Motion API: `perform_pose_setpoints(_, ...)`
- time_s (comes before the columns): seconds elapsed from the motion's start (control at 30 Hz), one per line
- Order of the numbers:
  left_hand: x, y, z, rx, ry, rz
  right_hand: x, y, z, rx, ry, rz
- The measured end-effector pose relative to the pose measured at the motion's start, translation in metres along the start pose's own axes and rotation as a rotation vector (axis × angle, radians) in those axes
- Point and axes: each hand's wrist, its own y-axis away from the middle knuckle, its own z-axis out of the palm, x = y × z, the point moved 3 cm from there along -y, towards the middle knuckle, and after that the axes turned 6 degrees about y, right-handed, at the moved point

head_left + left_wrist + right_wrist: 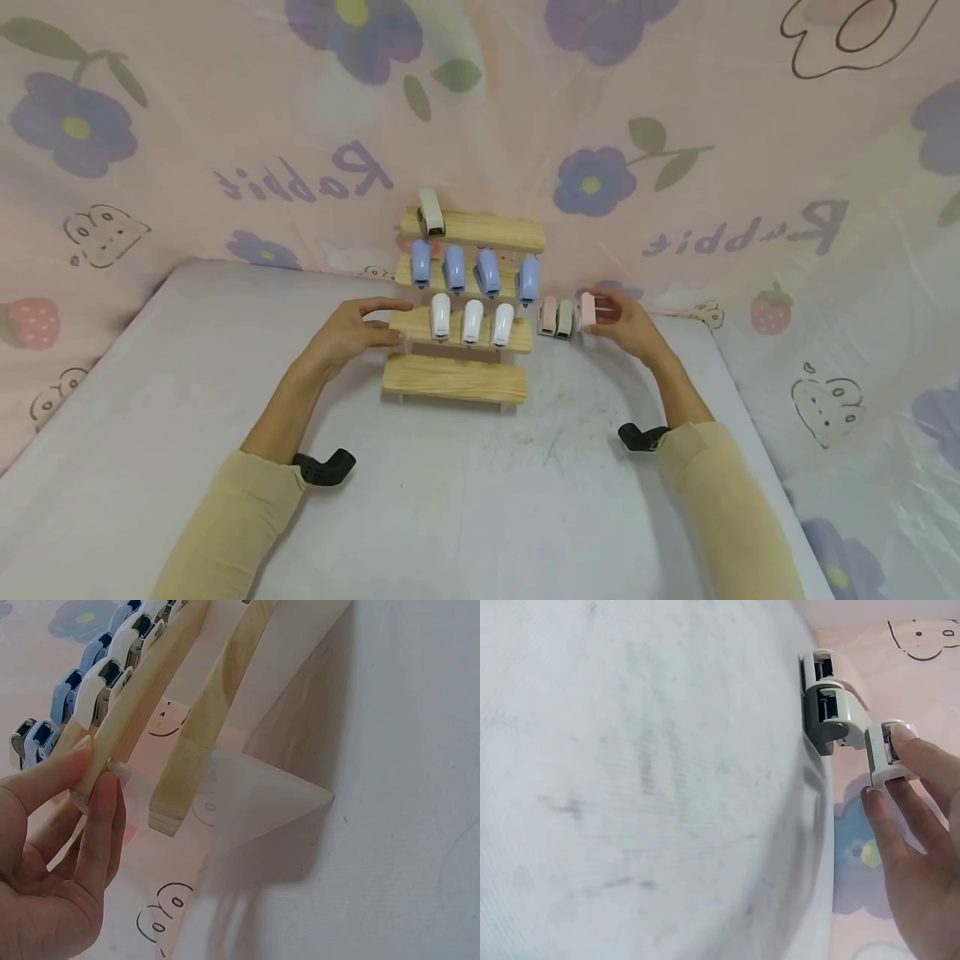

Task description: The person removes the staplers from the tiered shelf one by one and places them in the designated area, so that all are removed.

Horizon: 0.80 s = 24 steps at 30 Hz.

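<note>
My left hand point(348, 333) pinches the left end of a wooden shelf step point(112, 761) on a tiered stand, thumb on top and fingers beneath. Three white staplers point(472, 322) stand on that step. Several blue staplers point(454, 268) line the step behind, and a whitish stapler point(431, 212) sits on the top step at its left. On the right, my right hand point(630, 329) holds a pink stapler point(587, 311) between thumb and fingers. Beside it stand a grey-green stapler point(564, 319) and another pink stapler point(548, 316), close together.
The lowest wooden step point(454, 379) bears nothing. A white cloth point(465, 500) covers the table. Behind the stand hangs a pink curtain point(480, 125) with flowers and rabbits. Each wrist carries a black camera mount point(326, 468).
</note>
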Motion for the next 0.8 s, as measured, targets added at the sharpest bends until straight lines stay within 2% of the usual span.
perform_pose_setpoints(0.37, -0.003, 0.000, 0.000, 0.009, -0.010, -0.005, 0.017, 0.000, 0.009, -0.021, 0.043, 0.013)
perform_pose_setpoints(0.8, -0.002, -0.001, 0.000, 0.016, -0.005, -0.013, 0.022, -0.002, 0.014, -0.019, 0.067, 0.015)
